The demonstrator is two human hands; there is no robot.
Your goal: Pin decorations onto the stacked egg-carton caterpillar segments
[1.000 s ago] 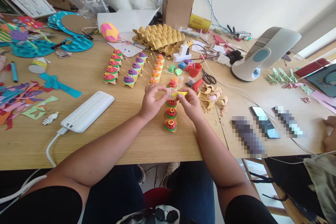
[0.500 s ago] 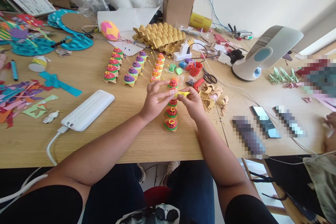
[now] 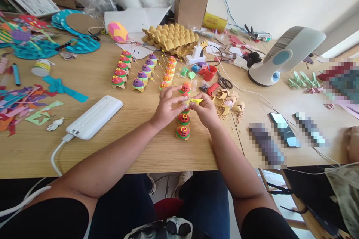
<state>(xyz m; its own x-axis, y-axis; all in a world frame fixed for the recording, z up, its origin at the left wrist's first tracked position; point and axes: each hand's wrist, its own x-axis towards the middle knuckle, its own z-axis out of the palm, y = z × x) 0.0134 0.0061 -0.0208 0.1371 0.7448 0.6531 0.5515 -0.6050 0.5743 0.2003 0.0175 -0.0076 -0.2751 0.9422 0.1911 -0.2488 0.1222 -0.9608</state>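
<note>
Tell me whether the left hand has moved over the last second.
Yes, slightly rightward. Against the still row of figures, the left hand has edged toward the yellow piece that it and the right hand pinch.

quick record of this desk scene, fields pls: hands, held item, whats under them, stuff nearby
left hand: pinches the yellow piece
right hand: pinches the same piece from the other side
below hands: row of decorated cups on the table
left side: white power bank, cable plugged in
far side: egg tray, fan
</note>
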